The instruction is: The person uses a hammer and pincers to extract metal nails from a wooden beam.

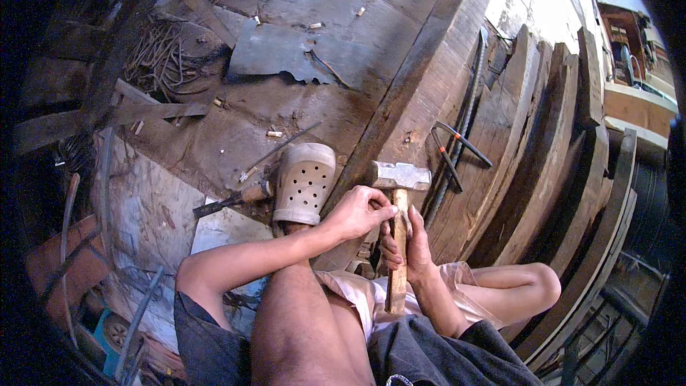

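Observation:
A short-handled sledgehammer stands head-up before me, its worn steel head [402,176] above a rough wooden handle [397,279]. My right hand [415,249] is wrapped around the middle of that handle. Just below the head, my left hand [370,212] has its thumb and forefinger drawn together, the thumb touching the handle's left edge. Whether anything small sits in that pinch is hidden. Behind the hammer lies a long squared timber beam [429,69]. Right of the head is a tool with two black, orange-banded handles [462,143], probably pliers, resting across a ribbed steel bar [471,94].
Several rough wooden planks [552,107] are stacked on the right. A wooden-handled chisel [233,201] lies beside my clog [305,185]. Farther off are a torn sheet of metal [278,53], a bundle of wire [166,61] and cigarette butts on the floor. A wooden frame [155,111] stands left.

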Tool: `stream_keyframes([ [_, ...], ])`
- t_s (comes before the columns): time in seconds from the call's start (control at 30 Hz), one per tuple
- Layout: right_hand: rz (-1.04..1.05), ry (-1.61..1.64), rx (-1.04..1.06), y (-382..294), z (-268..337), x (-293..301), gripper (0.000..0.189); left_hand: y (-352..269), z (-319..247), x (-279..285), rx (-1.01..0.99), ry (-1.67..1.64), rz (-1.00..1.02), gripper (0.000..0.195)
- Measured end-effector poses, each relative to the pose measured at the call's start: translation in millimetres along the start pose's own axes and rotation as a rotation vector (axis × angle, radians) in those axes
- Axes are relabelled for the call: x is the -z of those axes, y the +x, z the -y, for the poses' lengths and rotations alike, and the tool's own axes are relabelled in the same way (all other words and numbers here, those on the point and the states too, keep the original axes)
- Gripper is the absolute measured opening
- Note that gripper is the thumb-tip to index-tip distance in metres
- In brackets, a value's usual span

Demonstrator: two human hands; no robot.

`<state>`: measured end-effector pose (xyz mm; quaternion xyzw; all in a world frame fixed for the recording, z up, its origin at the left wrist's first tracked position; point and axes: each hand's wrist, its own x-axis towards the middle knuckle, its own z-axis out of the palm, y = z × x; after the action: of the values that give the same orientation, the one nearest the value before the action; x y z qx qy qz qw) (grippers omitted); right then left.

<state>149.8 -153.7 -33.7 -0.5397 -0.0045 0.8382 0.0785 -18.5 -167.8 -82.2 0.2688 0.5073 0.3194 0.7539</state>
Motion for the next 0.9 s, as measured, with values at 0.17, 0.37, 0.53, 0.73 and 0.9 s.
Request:
stream_keyframes([
  [0.17, 0.046, 0.068, -0.014, 6, -6, 4, 0.057, 5, 14, -2, 0.069, -0.076, 0.037, 0.027],
  [0.37, 0.028, 0.005, 0.031, 5, -8, -3, 0.052, 1, 20, 4, 0.058, -0.059, 0.147, 0.023],
  [0.53, -0.033, -0.126, 0.085, 5, -8, 1, 0.046, -20, 10, 16, 0.040, -0.023, 0.283, 0.022],
  [0.73, -0.003, -0.309, 0.161, 6, 0, 11, 0.047, -55, -20, 47, -0.021, -0.147, 0.144, 0.014],
  [0.9, -0.078, -0.326, 0.315, -4, -7, 5, 0.044, -42, 6, 88, -0.335, -0.178, -0.704, 0.045],
])
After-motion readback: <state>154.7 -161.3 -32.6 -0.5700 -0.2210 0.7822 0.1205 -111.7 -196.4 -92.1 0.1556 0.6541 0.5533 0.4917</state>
